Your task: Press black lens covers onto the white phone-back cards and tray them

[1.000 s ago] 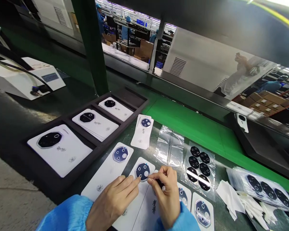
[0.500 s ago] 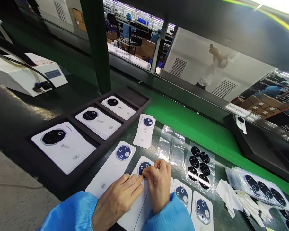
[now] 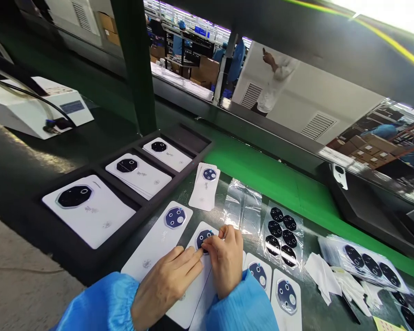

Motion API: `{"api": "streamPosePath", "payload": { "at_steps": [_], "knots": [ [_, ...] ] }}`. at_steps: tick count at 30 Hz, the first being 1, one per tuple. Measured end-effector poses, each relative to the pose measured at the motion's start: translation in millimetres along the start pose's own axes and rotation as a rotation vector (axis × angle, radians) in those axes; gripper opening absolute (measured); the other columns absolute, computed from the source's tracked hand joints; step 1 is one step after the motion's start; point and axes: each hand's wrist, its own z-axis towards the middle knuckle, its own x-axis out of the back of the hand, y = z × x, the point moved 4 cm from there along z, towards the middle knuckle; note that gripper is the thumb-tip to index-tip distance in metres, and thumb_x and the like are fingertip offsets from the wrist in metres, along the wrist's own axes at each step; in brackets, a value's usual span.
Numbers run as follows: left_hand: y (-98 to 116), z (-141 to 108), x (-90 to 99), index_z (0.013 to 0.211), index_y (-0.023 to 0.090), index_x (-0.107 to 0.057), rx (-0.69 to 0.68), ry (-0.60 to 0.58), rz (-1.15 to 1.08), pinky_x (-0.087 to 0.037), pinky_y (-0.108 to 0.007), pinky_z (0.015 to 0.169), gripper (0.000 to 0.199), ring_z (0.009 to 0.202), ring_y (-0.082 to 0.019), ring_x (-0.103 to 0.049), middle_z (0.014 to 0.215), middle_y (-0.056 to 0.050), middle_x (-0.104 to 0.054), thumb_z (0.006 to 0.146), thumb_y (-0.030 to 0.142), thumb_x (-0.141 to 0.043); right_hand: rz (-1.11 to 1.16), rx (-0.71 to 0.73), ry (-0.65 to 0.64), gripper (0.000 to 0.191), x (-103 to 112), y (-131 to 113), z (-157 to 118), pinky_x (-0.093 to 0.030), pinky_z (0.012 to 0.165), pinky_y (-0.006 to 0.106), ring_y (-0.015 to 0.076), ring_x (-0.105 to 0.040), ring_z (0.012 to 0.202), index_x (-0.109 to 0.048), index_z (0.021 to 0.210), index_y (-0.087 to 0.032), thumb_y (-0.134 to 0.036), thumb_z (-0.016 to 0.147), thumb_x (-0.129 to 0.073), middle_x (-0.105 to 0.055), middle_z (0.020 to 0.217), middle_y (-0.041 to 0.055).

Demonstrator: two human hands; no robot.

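My left hand [image 3: 170, 280] lies over a white phone back panel [image 3: 189, 312], fingers stretched out and tips by its dark blue camera plate [image 3: 204, 238]. My right hand [image 3: 224, 259] is closed in a pinch at the lower edge of that plate. Whatever sits between its fingertips is too small and hidden to make out. To the left lies another white phone back panel [image 3: 152, 250] with a blue camera plate. More such panels lie partly under my right sleeve, among them a phone back panel [image 3: 285, 317] at the right.
A black compartment tray [image 3: 124, 234] holds white panels on the left. Beyond my hands lie a small panel stack [image 3: 203, 193], clear film [image 3: 243, 207] and a sheet of black camera plates [image 3: 283, 236]. White gloves [image 3: 352, 289] and a bagged stack [image 3: 369, 264] are on the right.
The view has shifted slightly. Both hands keep nearly the same place and pose at the camera plate. The person in white in the background appears farther left.
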Motion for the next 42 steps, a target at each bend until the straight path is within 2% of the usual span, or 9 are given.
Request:
{"api": "streamPosePath", "payload": {
  "at_steps": [6, 12, 20, 22, 27, 29, 34, 38, 42],
  "knots": [
    [0, 1, 0.2, 0.083, 0.013, -0.061, -0.011, 0.016, 0.017, -0.037, -0.032, 0.08, 0.042, 0.084, -0.015, -0.058, 0.09, -0.004, -0.071, 0.094, -0.003, -0.024, -0.006, -0.031, 0.069, 0.018, 8, -1, 1, -0.036, 0.064, 0.029, 0.0179, -0.043, 0.074, -0.065, 0.07, -0.021, -0.006, 0.079, -0.063, -0.045, 0.079, 0.0008],
    [0, 2, 0.8, 0.08, 0.014, -0.061, 0.01, 0.006, 0.004, -0.038, -0.031, 0.078, 0.043, 0.081, -0.015, -0.059, 0.087, -0.003, -0.071, 0.093, -0.004, -0.024, -0.056, -0.016, -0.026, 0.019, 1, -1, 1, -0.033, 0.061, 0.029, 0.0179, -0.045, 0.072, -0.064, 0.066, -0.021, -0.005, 0.076, -0.065, -0.047, 0.077, 0.0012],
    [-1, 2, 0.6, 0.08, 0.014, -0.061, 0.013, 0.0, -0.011, -0.038, -0.031, 0.074, 0.04, 0.077, -0.015, -0.058, 0.083, -0.003, -0.07, 0.093, -0.004, -0.028, -0.036, -0.046, 0.005, 0.02, 0, 1, 2, -0.034, 0.06, 0.028, 0.0175, -0.044, 0.07, -0.065, 0.063, -0.021, -0.004, 0.074, -0.066, -0.048, 0.074, 0.0011],
    [-1, 2, 0.5, 0.08, 0.013, -0.062, 0.016, 0.003, -0.018, -0.037, -0.031, 0.075, 0.04, 0.079, -0.016, -0.058, 0.086, -0.004, -0.071, 0.092, -0.005, -0.028, 0.05, -0.088, -0.001, 0.021, 3, 6, 5, -0.036, 0.061, 0.028, 0.0175, -0.046, 0.071, -0.066, 0.062, -0.022, -0.005, 0.073, -0.068, -0.05, 0.073, 0.0009],
    [0, 0, -0.8, 0.081, 0.012, -0.062, 0.011, -0.016, -0.048, -0.037, -0.031, 0.076, 0.039, 0.082, -0.016, -0.057, 0.093, -0.005, -0.071, 0.095, -0.002, -0.028, 0.396, -0.289, 0.128, 0.015, 31, 24, 10, -0.043, 0.063, 0.028, 0.0166, -0.054, 0.068, -0.068, 0.072, -0.022, -0.021, 0.085, -0.059, -0.058, 0.069, 0.0001],
    [-1, 0, -0.5, 0.08, 0.014, -0.062, 0.033, -0.028, -0.068, -0.038, -0.03, 0.076, 0.04, 0.083, -0.015, -0.057, 0.095, -0.004, -0.071, 0.095, -0.001, -0.028, 0.508, -0.34, 0.112, 0.018, 35, 27, 6, -0.046, 0.062, 0.027, 0.0165, -0.057, 0.066, -0.068, 0.071, -0.022, -0.025, 0.085, -0.057, -0.063, 0.069, 0.0008],
    [-7, 3, 3.0, 0.08, 0.016, -0.063, 0.088, -0.009, -0.092, -0.039, -0.032, 0.078, 0.037, 0.089, -0.017, -0.057, 0.093, -0.001, -0.071, 0.096, 0.003, -0.032, 0.672, -0.466, 0.009, 0.018, 26, 34, -7, -0.05, 0.06, 0.026, 0.0161, -0.06, 0.06, -0.073, 0.077, -0.022, -0.029, 0.083, -0.057, -0.065, 0.065, 0.001],
    [-12, 7, 3.2, 0.082, 0.016, -0.066, 0.086, 0.005, -0.027, -0.04, -0.033, 0.079, 0.042, 0.088, -0.018, -0.057, 0.093, -0.002, -0.072, 0.096, 0.003, -0.028, 0.835, -0.553, -0.029, 0.025, 21, 40, -9, -0.053, 0.065, 0.029, 0.0178, -0.063, 0.063, -0.075, 0.087, -0.021, -0.042, 0.082, -0.061, -0.067, 0.067, 0.0024],
    [-14, 9, 1.7, 0.08, 0.016, -0.066, 0.084, 0.012, -0.03, -0.039, -0.033, 0.078, 0.044, 0.084, -0.018, -0.056, 0.09, -0.002, -0.072, 0.098, 0.005, -0.027, 0.987, -0.718, -0.001, 0.028, 19, 44, -9, -0.052, 0.058, 0.027, 0.0164, -0.06, 0.058, -0.071, 0.075, -0.02, -0.045, 0.066, -0.077, -0.065, 0.063, 0.0012]
  ]
}}
